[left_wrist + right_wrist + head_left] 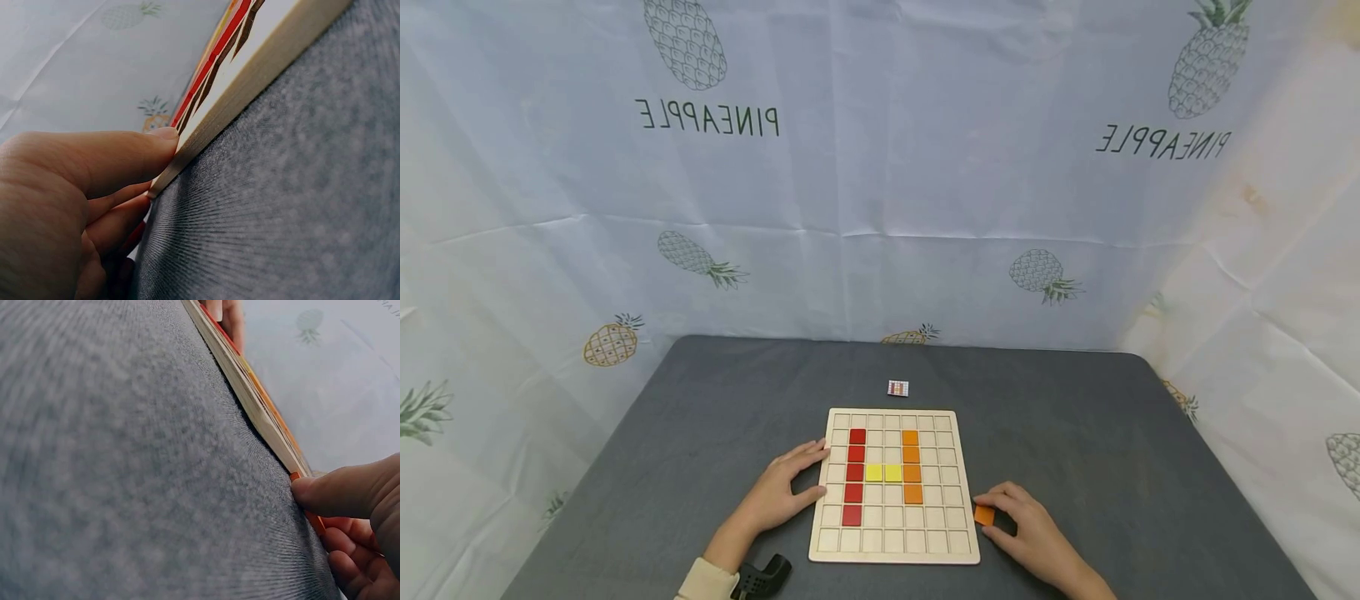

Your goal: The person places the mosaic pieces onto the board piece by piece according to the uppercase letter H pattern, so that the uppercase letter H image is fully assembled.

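A pale wooden grid board (936,521) lies flat on the dark table. On it are a column of red tiles (854,472), two yellow tiles (883,473) side by side, and a column of orange tiles (912,455). My left hand (782,490) rests at the board's left edge, its thumb and fingertips spread apart along the rim. Just off the board's lower right side, my right hand (1030,533) pinches a loose orange square tile (984,515) between thumb and fingers. Close up, that tile (314,521) sits low by the table, near the board's side (253,403).
Beyond the board's far edge lies a small card (898,388) with a coloured grid pattern. Dark grey cloth covers the table (1060,417). Behind it hangs a white curtain (880,183) printed with pineapples. A black strap mount (763,577) is at the left wrist.
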